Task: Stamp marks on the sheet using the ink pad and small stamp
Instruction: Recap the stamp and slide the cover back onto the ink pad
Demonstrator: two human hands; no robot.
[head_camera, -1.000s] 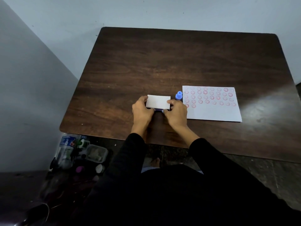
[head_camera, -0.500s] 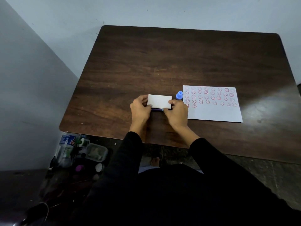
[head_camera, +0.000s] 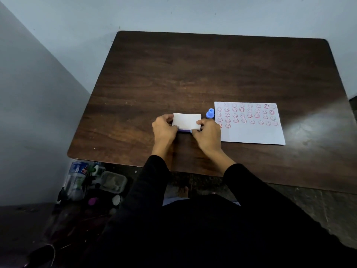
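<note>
On wooden table (head_camera: 193, 74), flat rectangular ink pad (head_camera: 186, 121)

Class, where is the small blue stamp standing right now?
The blue stamp stands upright on the table, between the ink pad and the sheet.

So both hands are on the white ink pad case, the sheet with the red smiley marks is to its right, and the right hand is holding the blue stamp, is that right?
Not quite. In the head view the blue stamp stands alone on the table, between the ink pad case and the sheet. The right hand grips the case with the left hand. The rest is right.
</note>
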